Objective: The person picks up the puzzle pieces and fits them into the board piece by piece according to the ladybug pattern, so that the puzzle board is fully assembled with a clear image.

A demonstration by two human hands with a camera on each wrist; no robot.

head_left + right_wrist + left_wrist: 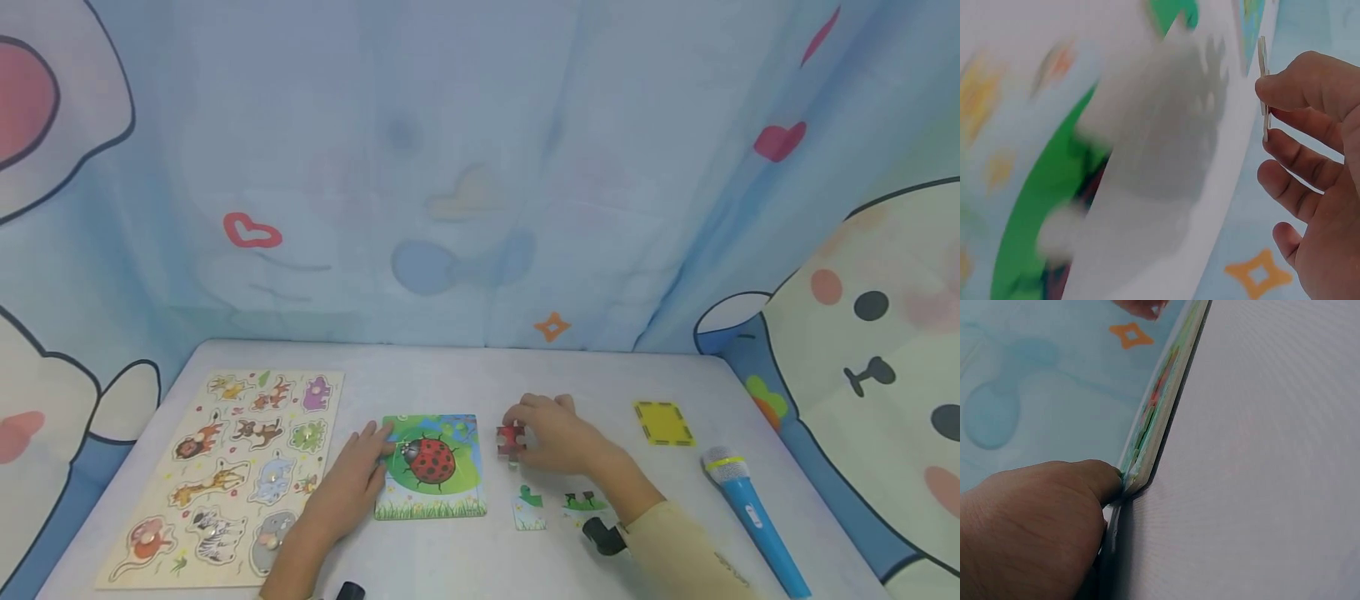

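Note:
A square ladybug puzzle board [429, 508] lies flat in front of the person, its layered edge showing in the left wrist view. My left hand [351, 479] rests at the board's left side, fingertips and thumb against the edge. To the right of the board, my right hand [562, 437] pinches a red puzzle piece [510, 439] between thumb and fingers. That piece appears edge-on in the right wrist view, held above the table. Below this hand lie a green and pale blue corner puzzle piece [529, 515] and another green puzzle piece [584, 502], partly covered by the right wrist's camera.
A wooden animal peg puzzle [217, 487] covers the table's left side, partly behind the left forearm. On the right are a yellow square frame [665, 423] and a blue toy microphone [761, 525]. A printed curtain [480, 167] hangs behind the white table [420, 367].

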